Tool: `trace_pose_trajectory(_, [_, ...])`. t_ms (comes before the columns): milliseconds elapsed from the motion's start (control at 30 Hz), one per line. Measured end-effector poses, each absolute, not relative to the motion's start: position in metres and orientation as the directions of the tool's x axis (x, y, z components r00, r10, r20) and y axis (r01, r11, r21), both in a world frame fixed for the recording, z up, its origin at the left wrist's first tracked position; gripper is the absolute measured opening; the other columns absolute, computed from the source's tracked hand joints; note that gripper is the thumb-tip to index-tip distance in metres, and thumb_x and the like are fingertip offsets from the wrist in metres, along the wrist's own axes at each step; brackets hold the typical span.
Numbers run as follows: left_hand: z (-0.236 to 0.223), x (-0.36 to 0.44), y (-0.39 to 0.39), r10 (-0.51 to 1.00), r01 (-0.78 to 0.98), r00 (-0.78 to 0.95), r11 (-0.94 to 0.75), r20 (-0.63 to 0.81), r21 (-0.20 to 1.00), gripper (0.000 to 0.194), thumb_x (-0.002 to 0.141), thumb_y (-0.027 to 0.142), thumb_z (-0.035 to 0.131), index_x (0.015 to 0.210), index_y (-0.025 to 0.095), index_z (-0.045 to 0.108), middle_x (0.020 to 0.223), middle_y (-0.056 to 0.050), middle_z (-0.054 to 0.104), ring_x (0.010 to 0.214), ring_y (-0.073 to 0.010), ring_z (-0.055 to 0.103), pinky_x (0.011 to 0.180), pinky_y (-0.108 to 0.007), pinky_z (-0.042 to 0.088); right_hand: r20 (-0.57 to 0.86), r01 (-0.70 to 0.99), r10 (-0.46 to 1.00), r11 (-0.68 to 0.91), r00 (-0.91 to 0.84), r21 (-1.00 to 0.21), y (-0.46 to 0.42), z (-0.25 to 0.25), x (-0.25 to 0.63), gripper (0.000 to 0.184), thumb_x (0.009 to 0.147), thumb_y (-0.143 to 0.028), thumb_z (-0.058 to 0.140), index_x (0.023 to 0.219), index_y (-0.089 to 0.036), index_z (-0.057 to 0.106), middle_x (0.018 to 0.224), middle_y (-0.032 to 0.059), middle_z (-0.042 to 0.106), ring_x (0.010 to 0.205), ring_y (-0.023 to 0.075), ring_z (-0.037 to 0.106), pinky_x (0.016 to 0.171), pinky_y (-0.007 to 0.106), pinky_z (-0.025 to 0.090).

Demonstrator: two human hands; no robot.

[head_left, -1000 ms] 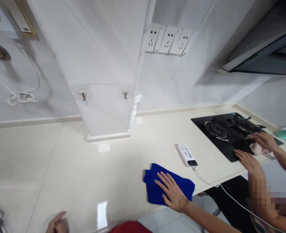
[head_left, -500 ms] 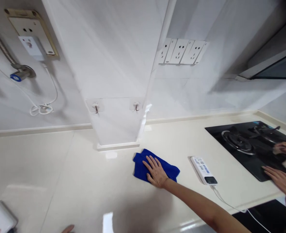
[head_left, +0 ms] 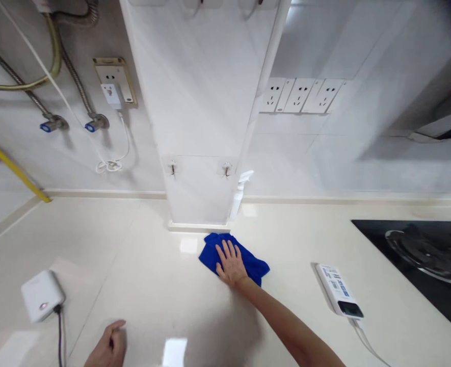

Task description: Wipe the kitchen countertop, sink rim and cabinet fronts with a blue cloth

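My right hand (head_left: 232,265) lies flat with fingers spread on a blue cloth (head_left: 254,264), pressing it to the cream countertop (head_left: 152,275). The cloth is crumpled, and its far edge lies by the foot of the white pillar (head_left: 200,204). Low in the left part of the view, my left hand (head_left: 108,346) is over the counter, its fingers curled in and nothing visible in them. Part of that hand is cut off by the frame's lower edge.
A white device with a black cable (head_left: 42,295) lies at left. A white power bank with a display (head_left: 340,290) and cables lies at right, before the black gas hob (head_left: 420,255). A yellow pipe (head_left: 15,171) meets the counter at far left. Hooks (head_left: 227,169) hang on the pillar.
The view has swung left, bringing more of my left hand and the white device into sight. Another person's hands at the hob have left view. My right hand and cloth are nearer the pillar foot.
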State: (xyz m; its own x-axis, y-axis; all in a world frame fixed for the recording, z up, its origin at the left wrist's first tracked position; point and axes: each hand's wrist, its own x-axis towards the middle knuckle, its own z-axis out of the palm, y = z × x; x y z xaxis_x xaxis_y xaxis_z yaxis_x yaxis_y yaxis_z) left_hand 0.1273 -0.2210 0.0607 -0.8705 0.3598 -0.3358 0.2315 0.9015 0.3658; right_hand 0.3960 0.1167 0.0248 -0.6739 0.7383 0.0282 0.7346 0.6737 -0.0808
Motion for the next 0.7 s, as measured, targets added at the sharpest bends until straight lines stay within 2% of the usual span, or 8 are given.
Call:
trace_pose_trajectory(167, [0.066,0.137,-0.217,0.356,0.238,-0.872,0.907,-0.334,0.346,0.057,0.097,0.048,0.022,0.133,0.027,0.060,0.093,-0.009,0.070,0.079,-0.0269,0.059,0.073,-0.033,0.034,0.094,0.503,0.510,0.859,-0.855,-0.091,0.089,0.019,0.414,0.075,0.098,-0.049,0.050,0.165,-0.025,0.025,0.172,0.0109,0.013,0.158,0.0357,0.014,0.127,0.057,0.016])
trace_pose_trajectory(300, [0.059,0.139,-0.220,0.366,0.238,-0.876,0.894,-0.315,0.379,0.052,0.099,0.044,0.023,0.131,0.028,0.061,0.089,-0.007,0.070,0.080,-0.0268,0.061,0.073,-0.033,0.033,0.094,0.324,0.333,0.941,-0.938,-0.097,0.104,0.018,0.453,0.070,0.099,-0.041,0.049,0.164,-0.029,0.027,0.172,0.0065,0.016,0.158,0.0303,0.017,0.127,0.053,0.022])
trace_pose_trajectory(500, [0.042,0.141,-0.228,0.412,0.280,-0.871,0.863,-0.266,0.420,0.045,0.101,0.038,0.028,0.127,0.029,0.064,0.088,-0.003,0.073,0.083,-0.0237,0.065,0.073,-0.030,0.034,0.122,0.368,0.365,0.930,-0.923,0.005,0.120,0.005,0.463,0.068,0.100,-0.043,0.047,0.164,-0.029,0.028,0.171,0.0085,0.018,0.157,0.0326,0.021,0.124,0.055,0.026])
trace_pose_trajectory(700, [0.039,0.144,-0.231,0.470,0.357,-0.855,0.841,-0.221,0.407,0.039,0.103,0.031,0.033,0.120,0.028,0.069,0.101,-0.002,0.077,0.090,-0.0220,0.070,0.075,-0.031,0.035,0.072,0.406,0.402,0.911,-0.913,0.064,0.120,0.009,0.381,0.068,0.099,-0.039,0.045,0.163,-0.024,0.030,0.171,0.0114,0.019,0.158,0.0336,0.017,0.125,0.054,0.022])
